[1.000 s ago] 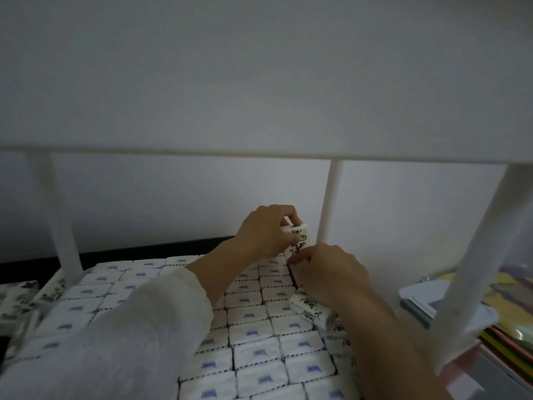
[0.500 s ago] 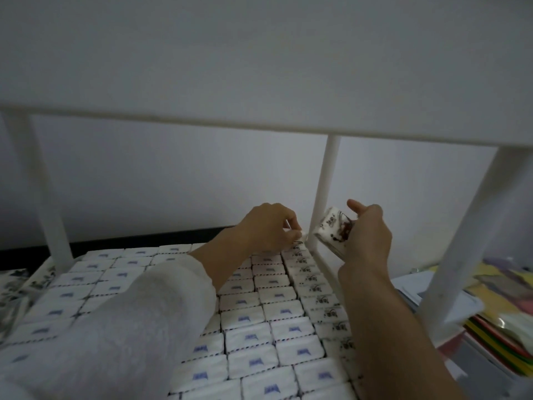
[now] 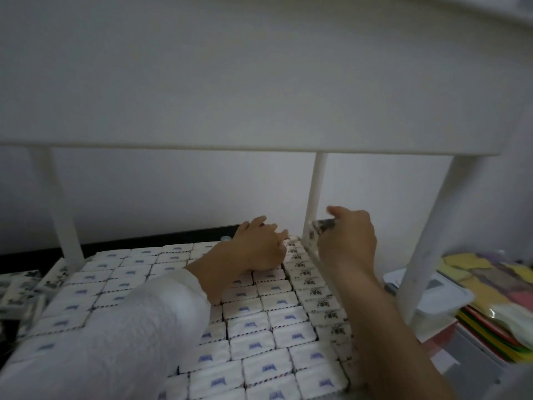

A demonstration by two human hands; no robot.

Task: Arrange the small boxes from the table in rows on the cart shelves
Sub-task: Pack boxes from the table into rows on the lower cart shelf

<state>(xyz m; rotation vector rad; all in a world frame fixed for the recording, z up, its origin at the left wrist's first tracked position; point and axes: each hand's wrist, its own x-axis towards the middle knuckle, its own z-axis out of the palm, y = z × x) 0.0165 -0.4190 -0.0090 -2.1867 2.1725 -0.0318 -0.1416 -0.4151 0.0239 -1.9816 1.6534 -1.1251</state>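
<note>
Rows of small white boxes (image 3: 251,311) with blue marks cover the cart shelf. A narrower row of boxes with black print (image 3: 313,282) runs along the shelf's right edge. My left hand (image 3: 259,246) rests on the boxes at the back right corner, fingers loosely bent, nothing seen held in it. My right hand (image 3: 347,241) grips one small box (image 3: 318,229) with dark print, tilted, beside the white back post (image 3: 315,192), just above the far end of the right row.
The cart's upper shelf (image 3: 259,82) hangs low over the hands. White posts stand at the left (image 3: 57,209) and front right (image 3: 432,226). Loose printed boxes (image 3: 23,284) lie at the left. A white tray (image 3: 438,293) and coloured paper (image 3: 490,307) sit right of the cart.
My right hand has lifted a box away from the right row and carried it right to the back post, now lower. My left hand let go of its box and rests flatter.
</note>
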